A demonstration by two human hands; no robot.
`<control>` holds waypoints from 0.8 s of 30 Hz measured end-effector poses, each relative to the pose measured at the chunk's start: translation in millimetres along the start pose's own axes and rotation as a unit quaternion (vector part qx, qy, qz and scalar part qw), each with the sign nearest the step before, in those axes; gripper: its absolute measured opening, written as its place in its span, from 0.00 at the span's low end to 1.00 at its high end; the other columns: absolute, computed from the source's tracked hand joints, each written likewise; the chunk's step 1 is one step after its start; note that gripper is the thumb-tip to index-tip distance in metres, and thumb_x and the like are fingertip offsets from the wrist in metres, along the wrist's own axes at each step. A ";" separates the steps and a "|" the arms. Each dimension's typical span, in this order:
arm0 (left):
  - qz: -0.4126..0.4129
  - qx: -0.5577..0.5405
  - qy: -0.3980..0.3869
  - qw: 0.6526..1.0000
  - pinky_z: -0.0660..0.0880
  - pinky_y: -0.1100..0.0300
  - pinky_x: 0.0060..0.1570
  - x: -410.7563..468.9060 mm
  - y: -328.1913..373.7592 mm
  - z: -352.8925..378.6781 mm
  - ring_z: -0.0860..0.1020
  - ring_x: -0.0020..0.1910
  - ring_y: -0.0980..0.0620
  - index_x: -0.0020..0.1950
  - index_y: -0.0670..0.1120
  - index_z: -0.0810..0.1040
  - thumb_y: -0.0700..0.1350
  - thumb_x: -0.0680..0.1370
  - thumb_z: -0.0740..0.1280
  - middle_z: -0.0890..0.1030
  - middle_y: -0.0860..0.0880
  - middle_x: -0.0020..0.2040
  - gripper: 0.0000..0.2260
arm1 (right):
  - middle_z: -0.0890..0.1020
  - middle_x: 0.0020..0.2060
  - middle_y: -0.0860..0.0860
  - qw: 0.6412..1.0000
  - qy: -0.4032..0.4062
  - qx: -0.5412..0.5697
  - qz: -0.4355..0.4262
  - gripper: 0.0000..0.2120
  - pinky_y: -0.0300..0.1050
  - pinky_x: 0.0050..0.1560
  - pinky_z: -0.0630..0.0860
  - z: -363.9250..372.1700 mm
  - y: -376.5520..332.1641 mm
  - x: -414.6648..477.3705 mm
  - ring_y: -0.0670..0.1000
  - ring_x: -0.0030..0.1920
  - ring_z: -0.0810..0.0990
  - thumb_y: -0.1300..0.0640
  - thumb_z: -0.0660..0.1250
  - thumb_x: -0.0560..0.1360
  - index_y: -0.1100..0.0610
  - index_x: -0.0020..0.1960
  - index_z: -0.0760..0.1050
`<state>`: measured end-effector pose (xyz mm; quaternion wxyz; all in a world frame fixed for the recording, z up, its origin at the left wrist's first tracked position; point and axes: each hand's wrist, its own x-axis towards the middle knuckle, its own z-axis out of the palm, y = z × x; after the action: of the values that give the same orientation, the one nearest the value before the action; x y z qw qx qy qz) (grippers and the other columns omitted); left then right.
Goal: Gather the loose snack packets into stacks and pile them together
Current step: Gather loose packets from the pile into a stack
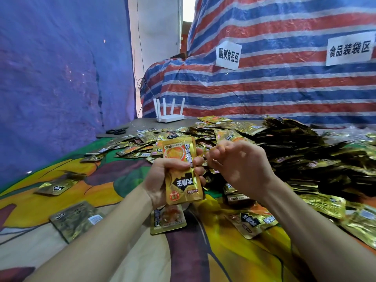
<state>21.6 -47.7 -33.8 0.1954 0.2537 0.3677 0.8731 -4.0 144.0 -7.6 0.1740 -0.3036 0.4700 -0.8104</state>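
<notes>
**Left hand holds a gold packet stack above the cloth**

Nearest me is a cloth (126, 251) printed in yellow, green and purple, covering the work surface. Single gold packets lie flat on it, one (167, 218) just under my wrists and another (76, 220) off to the left.

My left hand (162, 178) grips a stack of snack packets (181, 169) held upright, thumb across the front. The front packet has white characters on a black patch, upside down to me and not clear enough to read. My right hand (240, 165) sits just beside the stack with its fingers curled. I cannot tell whether they hold anything.

Behind the hands is a big heap of loose packets (295, 151). Farther back are scissors (117, 130) and a white router (169, 116).

A blue tarp (61, 78) hangs on the left and a red, white and blue striped tarp (284, 88) on the right. The striped tarp carries two paper signs, 捆绑食品区 (228, 54) and 食品装袋区 (349, 50).
</notes>
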 end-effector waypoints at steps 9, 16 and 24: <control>-0.014 0.048 0.061 0.997 0.80 0.51 0.46 2.0 0.6 -7.9 0.81 0.39 0.47 0.55 0.39 0.84 0.34 0.69 0.67 0.82 0.43 0.44 0.15 | 0.83 0.38 0.51 0.997 0.057 0.048 -0.030 0.16 0.44 0.36 0.82 8.5 9.3 4.7 0.52 0.31 0.78 0.66 0.64 0.75 0.59 0.60 0.81; 0.024 0.011 0.270 0.963 0.79 0.40 0.53 14.4 1.2 -14.5 0.86 0.44 0.42 0.44 0.39 0.88 0.36 0.78 0.60 0.86 0.41 0.48 0.15 | 0.86 0.53 0.57 0.966 0.144 -0.212 -0.032 0.23 0.46 0.37 0.83 -1.0 17.5 1.3 0.54 0.45 0.88 0.63 0.77 0.70 0.54 0.64 0.81; 0.134 -0.018 0.291 0.947 0.82 0.44 0.48 13.4 9.4 -12.8 0.85 0.49 0.38 0.57 0.45 0.85 0.43 0.82 0.60 0.85 0.37 0.54 0.13 | 0.87 0.50 0.45 0.923 0.154 -0.347 -0.063 0.26 0.51 0.49 0.85 21.0 41.6 2.8 0.46 0.50 0.86 0.57 0.82 0.66 0.47 0.63 0.83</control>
<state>2.0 -53.7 -30.5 -0.0348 0.0317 0.3552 0.9336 7.5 107.9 -35.0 -0.0682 -0.2460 0.7224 -0.6426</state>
